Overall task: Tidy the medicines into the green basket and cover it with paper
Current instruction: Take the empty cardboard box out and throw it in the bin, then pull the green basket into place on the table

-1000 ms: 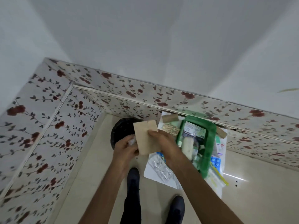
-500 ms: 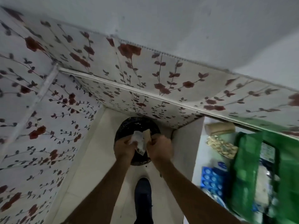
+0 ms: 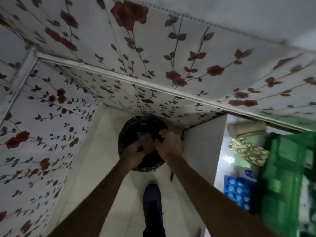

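Observation:
Both my hands reach down over a black-lined round bin [image 3: 130, 130] on the floor. My left hand [image 3: 132, 152] and my right hand [image 3: 168, 144] pinch a small brown piece of paper or card [image 3: 147, 142] between them, just above the bin's mouth. The green basket [image 3: 289, 182] stands at the right edge on a white surface, blurred, with packets inside. Beside it lie a gold blister strip [image 3: 248, 150], a blue blister pack [image 3: 237, 190] and a beige roll [image 3: 248, 129].
Floral-patterned wall panels [image 3: 51, 117] close in the corner on the left and behind the bin. A white cabinet side [image 3: 201, 144] rises right of the bin. My dark shoe [image 3: 152, 197] rests on the pale tiled floor below the bin.
The view has swung from the basket to the bin. My hands have lowered the brown card, together with some white scrap, from chest height to the bin's mouth.

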